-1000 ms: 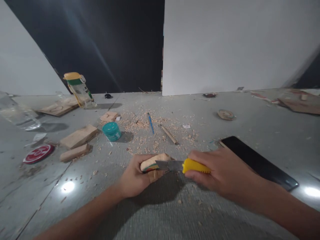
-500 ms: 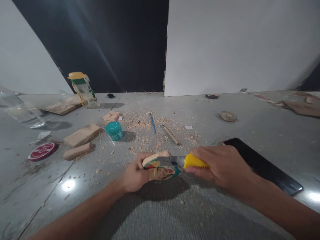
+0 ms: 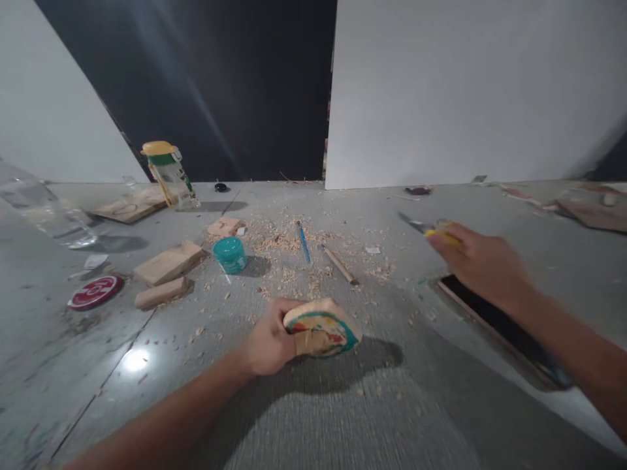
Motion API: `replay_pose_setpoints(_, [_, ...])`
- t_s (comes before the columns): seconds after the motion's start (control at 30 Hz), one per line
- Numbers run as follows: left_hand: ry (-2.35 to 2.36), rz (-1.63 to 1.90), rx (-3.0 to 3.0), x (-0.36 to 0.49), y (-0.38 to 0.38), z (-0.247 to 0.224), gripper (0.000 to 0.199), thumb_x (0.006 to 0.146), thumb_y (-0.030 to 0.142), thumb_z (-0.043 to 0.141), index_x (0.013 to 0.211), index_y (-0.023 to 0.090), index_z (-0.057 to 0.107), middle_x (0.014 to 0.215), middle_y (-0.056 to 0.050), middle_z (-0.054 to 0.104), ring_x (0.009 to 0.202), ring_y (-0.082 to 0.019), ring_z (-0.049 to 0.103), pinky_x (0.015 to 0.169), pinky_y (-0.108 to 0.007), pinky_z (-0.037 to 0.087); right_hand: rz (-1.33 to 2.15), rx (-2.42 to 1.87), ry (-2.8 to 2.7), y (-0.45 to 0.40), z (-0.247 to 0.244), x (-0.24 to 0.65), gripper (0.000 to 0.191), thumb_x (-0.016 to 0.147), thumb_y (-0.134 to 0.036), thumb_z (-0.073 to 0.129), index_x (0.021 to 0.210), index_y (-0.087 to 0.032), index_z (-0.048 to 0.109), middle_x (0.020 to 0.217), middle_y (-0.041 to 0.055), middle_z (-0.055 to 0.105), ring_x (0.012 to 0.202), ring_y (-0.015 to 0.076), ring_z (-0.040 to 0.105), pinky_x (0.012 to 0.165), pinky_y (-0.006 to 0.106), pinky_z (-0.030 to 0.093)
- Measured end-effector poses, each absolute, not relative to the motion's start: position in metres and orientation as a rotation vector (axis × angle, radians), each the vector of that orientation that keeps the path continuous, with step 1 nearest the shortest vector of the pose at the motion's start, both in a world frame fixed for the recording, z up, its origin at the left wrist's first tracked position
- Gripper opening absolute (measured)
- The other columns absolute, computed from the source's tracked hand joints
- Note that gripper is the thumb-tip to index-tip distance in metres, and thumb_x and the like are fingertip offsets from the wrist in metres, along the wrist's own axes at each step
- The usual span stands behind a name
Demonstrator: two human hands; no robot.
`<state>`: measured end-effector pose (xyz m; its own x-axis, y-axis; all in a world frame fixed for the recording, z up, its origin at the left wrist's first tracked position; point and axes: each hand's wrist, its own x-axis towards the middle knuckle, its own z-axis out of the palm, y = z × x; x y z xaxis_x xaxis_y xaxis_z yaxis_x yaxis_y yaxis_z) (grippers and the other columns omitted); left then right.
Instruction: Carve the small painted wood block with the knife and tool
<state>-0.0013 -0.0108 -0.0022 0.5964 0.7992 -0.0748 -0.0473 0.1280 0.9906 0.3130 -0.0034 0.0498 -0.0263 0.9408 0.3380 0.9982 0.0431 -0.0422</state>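
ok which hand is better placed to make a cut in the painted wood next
Right, I'd judge: the right hand holds the knife, though away from the wood, while the left hand grips the painted wood.

Piece (image 3: 322,326), 6 o'clock: wood, painted face, bare matt edge. Blade (image 3: 412,222), 3 o'clock: metal. Handle (image 3: 443,239): plastic, blurred. Jar (image 3: 230,255), 9 o'clock: smooth plastic, some sheen. 2 blocks (image 3: 169,264) beyond it: bare matt wood. Floor (image 3: 220,418): streaky, glossy glare at 8 o'clock.

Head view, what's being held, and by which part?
Left hand: the painted wood, by its left end. Right hand: the knife, by its yellow handle.
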Motion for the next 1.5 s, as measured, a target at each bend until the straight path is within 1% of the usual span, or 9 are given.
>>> replay_pose_setpoints(0.1, [0.743, 0.779, 1.239, 0.000, -0.008, -0.008, 0.040, 0.056, 0.043, 0.085, 0.078, 0.011, 0.075, 0.065, -0.006, 0.068, 0.055, -0.013, 0.059, 0.050, -0.021, 0.046, -0.184, -2.013, -1.997, -0.002, 0.046, 0.327, 0.038, 0.099, -0.049, 0.033, 0.090, -0.020, 0.057, 0.071, 0.0102, 0.065, 0.064, 0.0246, 0.061, 0.058, 0.033, 0.035])
replay_pose_setpoints(0.27, [0.711, 0.888, 1.118, 0.002, -0.002, -0.019, 0.046, 0.058, 0.042, 0.085, 0.089, 0.011, 0.073, 0.076, -0.009, 0.071, 0.066, -0.019, 0.066, 0.059, -0.026, 0.052, 0.173, -1.716, -2.139, -0.017, 0.032, 0.283, 0.043, 0.096, -0.056, 0.036, 0.078, -0.022, 0.056, 0.058, 0.0007, 0.058, 0.052, 0.0179, 0.054, 0.052, 0.029, 0.035])
replay_pose_setpoints(0.47, [0.653, 0.940, 1.089, 0.005, -0.002, -0.017, 0.036, 0.070, 0.036, 0.079, 0.097, 0.013, 0.072, 0.088, -0.010, 0.072, 0.080, -0.022, 0.068, 0.062, -0.024, 0.050, 0.464, -1.431, -2.242, -0.036, 0.043, 0.245, 0.034, 0.096, -0.049, 0.038, 0.098, -0.024, 0.061, 0.071, 0.0002, 0.064, 0.062, 0.0173, 0.060, 0.053, 0.026, 0.039])
replay_pose_setpoints(0.6, [0.612, 0.935, 1.133, 0.004, 0.000, -0.015, 0.034, 0.071, 0.034, 0.079, 0.098, 0.014, 0.072, 0.089, -0.009, 0.072, 0.080, -0.020, 0.066, 0.066, -0.024, 0.049, 0.446, -1.446, -2.249, -0.034, 0.056, 0.230, 0.029, 0.097, -0.043, 0.036, 0.092, -0.022, 0.055, 0.063, -0.0017, 0.059, 0.053, 0.0150, 0.053, 0.050, 0.026, 0.036])
replay_pose_setpoints(0.8, [0.729, 0.982, 1.191, 0.002, 0.003, -0.009, 0.036, 0.066, 0.039, 0.081, 0.091, 0.015, 0.072, 0.077, -0.004, 0.070, 0.065, -0.014, 0.061, 0.063, -0.024, 0.050, 0.415, -1.402, -2.285, -0.020, 0.062, 0.207, 0.032, 0.098, -0.041, 0.036, 0.113, -0.020, 0.055, 0.074, 0.0025, 0.067, 0.061, 0.0181, 0.060, 0.056, 0.029, 0.039])
replay_pose_setpoints(0.97, [0.779, 0.996, 1.371, 0.007, -0.001, -0.001, 0.027, 0.068, 0.039, 0.078, 0.074, 0.014, 0.069, 0.065, 0.001, 0.062, 0.056, -0.009, 0.050, 0.054, -0.019, 0.044, 0.460, -1.282, -2.431, -0.016, 0.051, 0.210, 0.040, 0.095, -0.046, 0.044, 0.127, -0.025, 0.055, 0.104, 0.0054, 0.071, 0.083, 0.0225, 0.066, 0.067, 0.032, 0.044])
replay_pose_setpoints(1.1, [0.845, 1.028, 1.573, 0.007, -0.002, -0.001, 0.018, 0.072, 0.030, 0.076, 0.071, 0.014, 0.069, 0.062, 0.002, 0.058, 0.056, -0.008, 0.047, 0.051, -0.017, 0.039, 0.498, -1.239, -2.481, -0.015, 0.046, 0.216, 0.031, 0.098, -0.037, 0.042, 0.115, -0.020, 0.061, 0.099, 0.0063, 0.071, 0.084, 0.0208, 0.064, 0.070, 0.031, 0.045])
replay_pose_setpoints(1.33, [0.864, 1.159, 1.824, 0.004, -0.003, 0.001, 0.016, 0.077, 0.020, 0.069, 0.092, 0.017, 0.074, 0.075, -0.002, 0.072, 0.064, -0.011, 0.060, 0.057, -0.017, 0.047, 0.418, -1.250, -2.504, -0.019, 0.053, 0.215, 0.028, 0.097, -0.037, 0.044, 0.106, -0.022, 0.065, 0.089, 0.0032, 0.070, 0.078, 0.0195, 0.063, 0.066, 0.031, 0.043])
replay_pose_setpoints(1.5, [0.803, 1.152, 1.850, 0.004, -0.004, 0.001, 0.019, 0.078, 0.021, 0.070, 0.096, 0.019, 0.075, 0.077, -0.002, 0.075, 0.062, -0.010, 0.062, 0.056, -0.016, 0.047, 0.407, -1.219, -2.487, -0.023, 0.055, 0.216, 0.035, 0.095, -0.035, 0.046, 0.124, -0.023, 0.061, 0.108, 0.0043, 0.071, 0.094, 0.0205, 0.065, 0.076, 0.033, 0.045])
